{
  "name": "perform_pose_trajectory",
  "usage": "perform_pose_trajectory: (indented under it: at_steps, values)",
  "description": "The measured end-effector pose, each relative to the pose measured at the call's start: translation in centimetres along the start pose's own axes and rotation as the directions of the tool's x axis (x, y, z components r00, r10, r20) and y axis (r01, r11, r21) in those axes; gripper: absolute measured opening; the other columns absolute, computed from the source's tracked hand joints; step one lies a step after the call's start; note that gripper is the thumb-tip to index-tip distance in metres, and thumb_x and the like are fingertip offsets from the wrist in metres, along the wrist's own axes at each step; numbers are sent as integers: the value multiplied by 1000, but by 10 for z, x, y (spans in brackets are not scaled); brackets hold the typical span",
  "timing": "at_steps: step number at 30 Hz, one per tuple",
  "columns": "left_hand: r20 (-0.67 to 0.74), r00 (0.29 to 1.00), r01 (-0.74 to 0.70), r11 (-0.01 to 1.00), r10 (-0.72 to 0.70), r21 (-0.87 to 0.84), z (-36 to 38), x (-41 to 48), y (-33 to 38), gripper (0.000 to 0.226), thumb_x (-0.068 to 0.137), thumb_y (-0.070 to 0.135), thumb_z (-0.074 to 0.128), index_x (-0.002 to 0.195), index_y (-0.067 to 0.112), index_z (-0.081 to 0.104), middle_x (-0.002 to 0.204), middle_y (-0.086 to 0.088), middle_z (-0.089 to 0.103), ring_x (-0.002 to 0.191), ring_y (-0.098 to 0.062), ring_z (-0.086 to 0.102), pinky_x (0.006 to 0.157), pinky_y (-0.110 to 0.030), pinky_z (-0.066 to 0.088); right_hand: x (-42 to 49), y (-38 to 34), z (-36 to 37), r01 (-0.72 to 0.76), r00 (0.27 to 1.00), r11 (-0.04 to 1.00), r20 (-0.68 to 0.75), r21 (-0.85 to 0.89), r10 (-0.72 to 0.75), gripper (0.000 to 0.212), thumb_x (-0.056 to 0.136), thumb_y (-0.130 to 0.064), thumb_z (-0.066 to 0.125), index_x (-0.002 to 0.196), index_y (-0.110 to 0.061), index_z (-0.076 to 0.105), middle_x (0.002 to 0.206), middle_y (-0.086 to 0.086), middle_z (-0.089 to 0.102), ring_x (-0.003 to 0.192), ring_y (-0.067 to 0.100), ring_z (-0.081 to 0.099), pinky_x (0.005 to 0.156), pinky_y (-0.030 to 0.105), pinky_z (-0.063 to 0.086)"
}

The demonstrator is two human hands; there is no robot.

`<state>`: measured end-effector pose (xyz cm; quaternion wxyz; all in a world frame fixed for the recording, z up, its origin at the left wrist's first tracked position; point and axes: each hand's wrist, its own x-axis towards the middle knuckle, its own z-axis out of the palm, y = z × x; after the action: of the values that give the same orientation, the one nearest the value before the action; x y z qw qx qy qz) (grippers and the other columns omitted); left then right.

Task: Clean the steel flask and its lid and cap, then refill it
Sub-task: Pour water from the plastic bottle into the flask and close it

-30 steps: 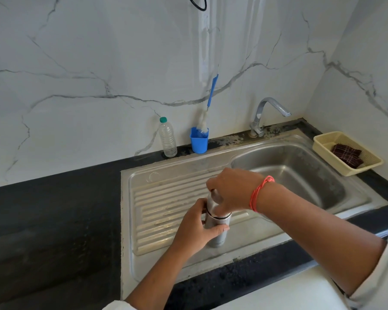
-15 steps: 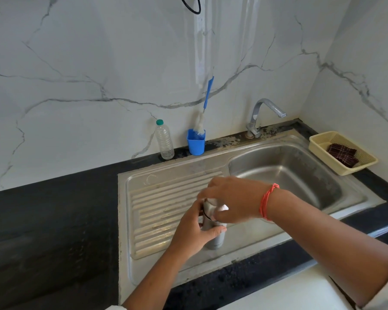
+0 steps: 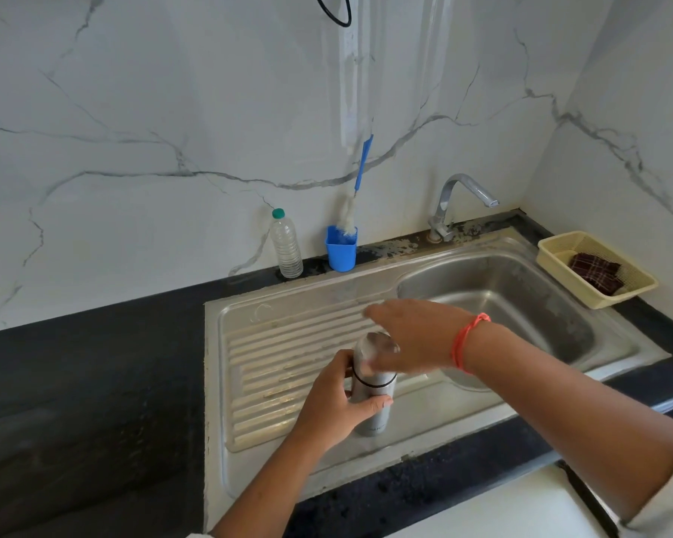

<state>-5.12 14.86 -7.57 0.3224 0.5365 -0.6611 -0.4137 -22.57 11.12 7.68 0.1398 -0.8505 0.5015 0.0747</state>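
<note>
steel flask is standing upright on the draining board, long axis vertical, just below both hands. left hand is wrapping round its body from the left, steadying it. right hand is lying flat against the cap, fingers outstretched, gripping nothing, and looking best placed for the twist.

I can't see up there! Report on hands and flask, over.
Left hand grips flask, upright on the draining board. Right hand flat over its cap, blurred. Nothing in the way.
</note>
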Motion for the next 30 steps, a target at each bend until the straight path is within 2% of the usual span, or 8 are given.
perform_pose_trajectory:
  at_steps: [3, 5, 11, 14, 17, 20, 24, 30]
  values:
    - [-6, 1000, -8, 1000, 8, 6, 1, 0, -1, 53, 74, 44, 89, 113, 43, 52, 116, 22, 68, 113, 5, 61, 86, -21, 56, 0, 0, 7, 163, 987, 986, -2, -20, -163, 55, 88, -46, 64, 138, -39, 43, 126, -8, 55, 105, 12, 56, 91, 33, 53]
    - [-12, 1000, -8, 1000, 8, 12, 2, -1, -1, 53, 74, 45, 88, 112, 45, 51, 116, 23, 67, 113, 6, 61, 87, -23, 57, 4, -5, 14, 90, 992, 992, -85, -84, -97, 41, 89, -57, 57, 118, -29, 51, 105, -2, 61, 89, 17, 59, 80, 34, 55]
    - [5, 999, 37, 999, -37, 12, 4, -3, 0, 64, 73, 52, 87, 121, 52, 44, 121, 23, 62, 114, 9, 57, 90, -18, 52, 7, -9, 19, -190, 977, 982, -97, -15, 188, 84, 79, -93, 27, 85, -15, 58, 74, -1, 60, 66, 12, 57, 70, 34, 57]
    - [41, 996, 81, 997, -80, -22, 3, 0, -1, 55, 73, 47, 88, 112, 52, 48, 117, 24, 64, 110, 6, 60, 90, -23, 52, 8, 7, 14, -75, 997, 994, -32, -84, 72, 79, 76, -92, 41, 106, -22, 58, 100, -2, 65, 89, 16, 63, 83, 38, 56]
    - [108, 986, 133, 990, -128, -37, 3, 3, -2, 59, 74, 35, 89, 114, 50, 48, 121, 22, 62, 114, 2, 59, 100, -32, 51, 16, 18, 25, 187, 982, 977, 2, 99, -188, 88, 75, -67, 72, 148, -40, 32, 145, -11, 46, 128, 11, 47, 106, 33, 44]
    - [136, 982, 138, 990, -132, -35, 5, 5, -4, 65, 75, 33, 87, 123, 53, 48, 122, 24, 65, 115, 5, 59, 103, -31, 50, 23, 19, 44, 275, 961, 912, -99, 305, -257, 74, 78, -40, 77, 143, -43, 41, 140, -17, 50, 119, 2, 51, 99, 20, 43]
    - [73, 989, 131, 991, -130, -16, 14, 1, -4, 62, 75, 39, 87, 126, 50, 52, 116, 29, 68, 111, 7, 62, 93, -18, 52, 24, 12, 77, 295, 918, 811, -385, 504, -95, 37, 71, -29, 79, 106, -30, 65, 97, -18, 64, 90, 0, 60, 80, 21, 50]
    - [-46, 988, 146, 989, -146, -9, 30, -7, -5, 56, 77, 37, 81, 128, 37, 57, 112, 18, 70, 107, 1, 65, 91, -28, 56, 20, -19, 106, 223, 771, 668, -548, 710, 325, 29, 73, -24, 79, 97, -30, 64, 91, -18, 63, 87, -1, 61, 76, 20, 54]
